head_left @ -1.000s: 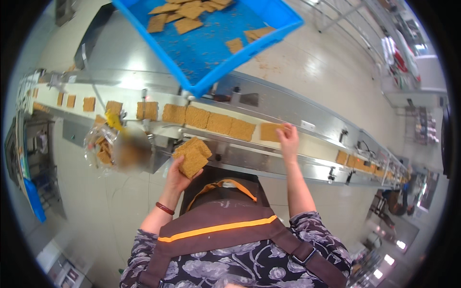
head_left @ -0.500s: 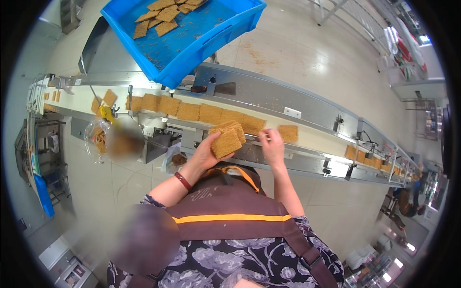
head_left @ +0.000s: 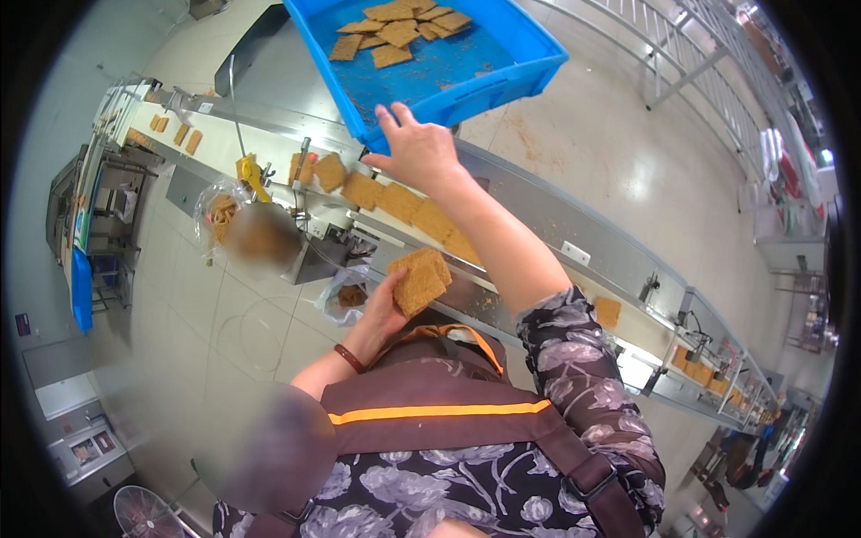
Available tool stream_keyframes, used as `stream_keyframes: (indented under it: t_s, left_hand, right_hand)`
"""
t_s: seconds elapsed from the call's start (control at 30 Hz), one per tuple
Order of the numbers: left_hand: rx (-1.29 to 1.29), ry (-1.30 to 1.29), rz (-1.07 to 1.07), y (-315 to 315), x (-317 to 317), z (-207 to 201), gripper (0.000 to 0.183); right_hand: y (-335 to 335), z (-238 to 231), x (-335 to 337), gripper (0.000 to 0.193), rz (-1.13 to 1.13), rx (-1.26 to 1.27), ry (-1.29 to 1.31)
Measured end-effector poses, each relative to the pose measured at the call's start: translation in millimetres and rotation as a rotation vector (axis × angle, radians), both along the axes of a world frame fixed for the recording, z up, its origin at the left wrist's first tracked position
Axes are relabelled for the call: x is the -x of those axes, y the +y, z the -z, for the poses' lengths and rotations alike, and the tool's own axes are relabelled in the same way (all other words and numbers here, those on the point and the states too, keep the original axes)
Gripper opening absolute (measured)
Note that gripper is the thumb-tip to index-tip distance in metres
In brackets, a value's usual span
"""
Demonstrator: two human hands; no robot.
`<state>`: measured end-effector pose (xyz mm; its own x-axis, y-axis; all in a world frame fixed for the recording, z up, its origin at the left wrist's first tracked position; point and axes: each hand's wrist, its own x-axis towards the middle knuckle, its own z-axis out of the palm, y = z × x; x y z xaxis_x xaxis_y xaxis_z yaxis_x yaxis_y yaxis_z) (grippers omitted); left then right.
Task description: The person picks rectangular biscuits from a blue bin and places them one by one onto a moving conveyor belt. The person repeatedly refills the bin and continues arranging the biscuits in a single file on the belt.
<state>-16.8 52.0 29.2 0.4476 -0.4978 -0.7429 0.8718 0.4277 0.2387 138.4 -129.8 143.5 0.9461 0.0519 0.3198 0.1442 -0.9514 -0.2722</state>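
My left hand (head_left: 384, 312) is closed around a small stack of square, brown, grainy biscuits (head_left: 421, 282), held just in front of my apron on the near side of the conveyor. Stretched across the belt, my right hand (head_left: 418, 151) is at the near corner of a blue plastic crate (head_left: 502, 88). Its fingers are apart over the crate's rim, and I see nothing in them. Several loose biscuits (head_left: 395, 32) lie at the far end inside the crate. Under my right forearm runs a row of like biscuits (head_left: 399, 203), partly hidden by the arm.
The pale conveyor belt (head_left: 215, 154) slants from far left to near right, edged by metal rails. More biscuits (head_left: 692, 366) lie farther along it at right. Clear plastic bags (head_left: 348, 294) with brown pieces hang on the near side. A yellow fitting (head_left: 254, 176) stands beside the belt.
My right hand has moved from above the belt, leftward and away from me, to the crate, its fingers spreading. My left hand still holds the stack. The whole view has shifted.
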Motion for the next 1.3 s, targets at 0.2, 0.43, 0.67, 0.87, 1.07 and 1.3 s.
stream_keyframes:
  t_s: [0.2, 0.43, 0.67, 0.87, 1.07, 1.3]
  left_hand:
    - [0.036, 0.005, -0.025, 16, -5, 1, 0.045]
    - [0.123, -0.007, 0.018, 16, -24, 8, 0.044]
    - [0.172, 0.013, 0.000, 6, -40, 9, 0.043]
    - [0.162, 0.037, 0.018, 7, -48, 14, 0.042]
    - [0.145, 0.025, 0.062, 7, -54, 20, 0.043]
    - [0.066, -0.044, 0.100, -16, -65, -3, 0.043]
  right_hand:
    - [17, 14, -28, 0.057, 0.112, 0.120, -0.019]
    - [-54, -38, -69, 0.053, 0.168, 0.125, -0.130]
    - [-50, 17, -79, 0.047, 0.096, 0.157, -0.103]
    - [-17, 31, -67, 0.043, 0.038, 0.103, -0.220]
    - [-44, 23, -48, 0.042, -0.089, 0.006, -0.098]
    - [-51, 22, 11, 0.043, 0.102, -0.331, -0.233]
